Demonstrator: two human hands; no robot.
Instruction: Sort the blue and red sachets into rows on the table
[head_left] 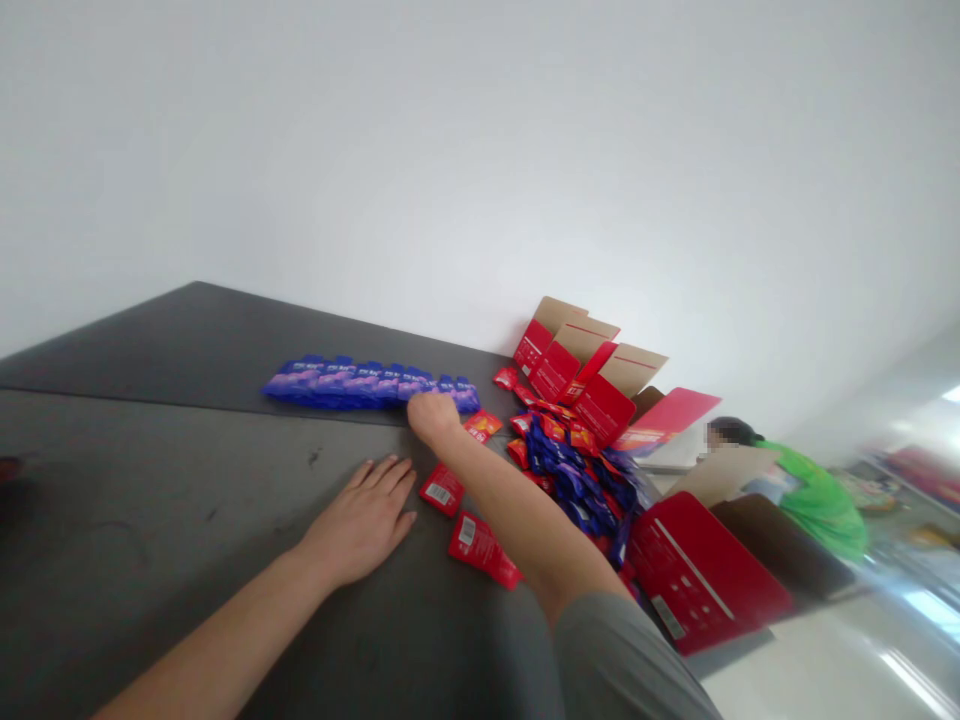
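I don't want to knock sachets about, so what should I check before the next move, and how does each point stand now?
1. Right hand at the blue row: ok, it meets the row's end nearest the pile.
2. Right hand's grip: cannot tell, the fingers curl away from the camera.
3. Left hand free: ok, it lies flat and open on the table, holding nothing.
4. Blue row in order: ok, the sachets overlap in one line.
5. Red sachets clear of the right forearm: not ok, three lie loose close beside it.
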